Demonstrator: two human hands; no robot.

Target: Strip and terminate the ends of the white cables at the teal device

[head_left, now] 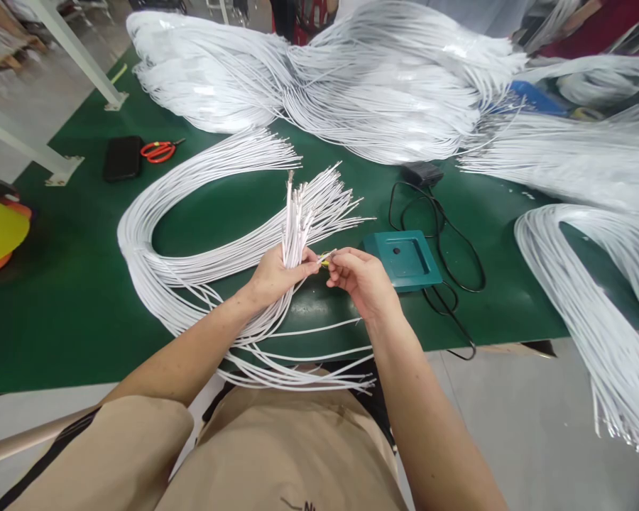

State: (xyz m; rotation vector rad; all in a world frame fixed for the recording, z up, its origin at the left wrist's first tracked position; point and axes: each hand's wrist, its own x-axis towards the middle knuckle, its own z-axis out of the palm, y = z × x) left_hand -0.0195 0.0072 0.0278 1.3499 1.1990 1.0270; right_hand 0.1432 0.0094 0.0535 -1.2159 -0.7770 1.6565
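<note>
My left hand (pixel 280 275) is closed round a bundle of white cables (pixel 297 223), whose stripped ends point up and away from me. Thumb and forefinger of my right hand (pixel 359 279) pinch the tip of a single white cable (pixel 326 255), close beside the left thumb. A small bit of yellow shows between the two hands; its kind I cannot make out. Behind the left hand, more white cables (pixel 213 261) lie in a wide curve on the green table. Several loose cable ends (pixel 319 383) hang below my wrists, near the table's front edge.
A teal tray-like device (pixel 426 266) with a black cord (pixel 461 259) sits to the right. Big heaps of white cable (pixel 378 85) cover the back, and another bundle (pixel 580 277) droops over the right edge. Red-handled snips (pixel 158 151) and a black box (pixel 123 158) lie at back left.
</note>
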